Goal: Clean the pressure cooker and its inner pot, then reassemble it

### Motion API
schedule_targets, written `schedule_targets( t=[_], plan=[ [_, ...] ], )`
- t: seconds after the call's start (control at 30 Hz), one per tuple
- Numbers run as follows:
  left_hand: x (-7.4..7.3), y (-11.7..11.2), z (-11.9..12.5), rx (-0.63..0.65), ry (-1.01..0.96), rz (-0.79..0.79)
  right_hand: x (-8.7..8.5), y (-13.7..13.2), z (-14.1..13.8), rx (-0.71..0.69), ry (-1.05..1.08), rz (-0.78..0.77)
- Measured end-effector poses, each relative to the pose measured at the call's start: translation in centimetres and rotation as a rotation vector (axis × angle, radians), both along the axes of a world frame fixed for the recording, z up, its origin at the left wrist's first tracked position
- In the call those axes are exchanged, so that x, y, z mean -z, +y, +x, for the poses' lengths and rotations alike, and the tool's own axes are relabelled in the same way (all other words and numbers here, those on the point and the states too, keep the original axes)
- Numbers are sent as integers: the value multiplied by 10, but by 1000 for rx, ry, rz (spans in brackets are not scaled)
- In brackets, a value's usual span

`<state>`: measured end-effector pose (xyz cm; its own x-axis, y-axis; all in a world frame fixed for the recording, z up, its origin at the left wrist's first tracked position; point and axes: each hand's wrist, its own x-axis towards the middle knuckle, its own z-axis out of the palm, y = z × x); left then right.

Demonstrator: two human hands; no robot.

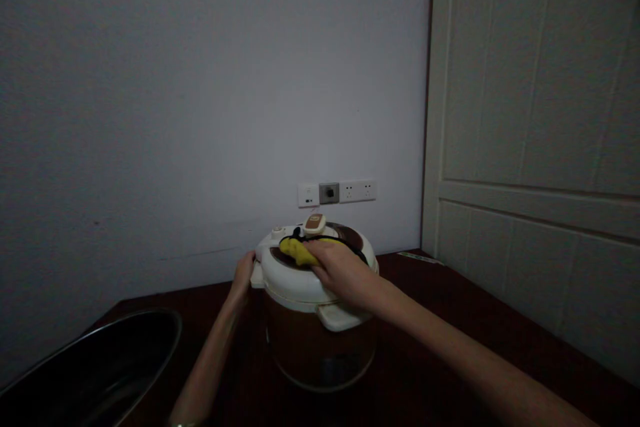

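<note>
A brown pressure cooker [320,340] with a white lid [293,280] stands on the dark table [450,333]. My right hand [343,270] lies on top of the lid, pressing a yellow cloth [299,251] against it. My left hand [243,273] rests against the lid's left rim, fingers curled on its edge. A tan knob [315,222] sits at the back of the lid.
A large metal bowl [95,367] sits at the near left of the table. Wall sockets [337,193] are on the wall behind the cooker. A white panelled door [535,147] stands on the right.
</note>
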<state>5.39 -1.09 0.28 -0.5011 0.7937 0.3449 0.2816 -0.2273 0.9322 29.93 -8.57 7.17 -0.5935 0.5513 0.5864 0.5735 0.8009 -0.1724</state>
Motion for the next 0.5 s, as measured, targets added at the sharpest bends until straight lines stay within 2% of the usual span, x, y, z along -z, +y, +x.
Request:
schedule_targets(
  t=[0.1, 0.17, 0.27, 0.43, 0.5],
  plan=[
    [-1, 2, 0, 21, -28, -19, 10, 18, 32, -9, 167, 0],
    [-1, 3, 0, 29, -38, -24, 9, 33, 43, -1, 207, -40],
    [-3, 1, 0, 27, -36, -28, 1, 58, 49, 4, 204, -90],
    [-5, -1, 1, 27, -12, -8, -11, 100, 51, 179, 284, -161],
    [-6, -2, 1, 28, 4, 5, -13, 110, 49, 189, 277, -197]
  ],
)
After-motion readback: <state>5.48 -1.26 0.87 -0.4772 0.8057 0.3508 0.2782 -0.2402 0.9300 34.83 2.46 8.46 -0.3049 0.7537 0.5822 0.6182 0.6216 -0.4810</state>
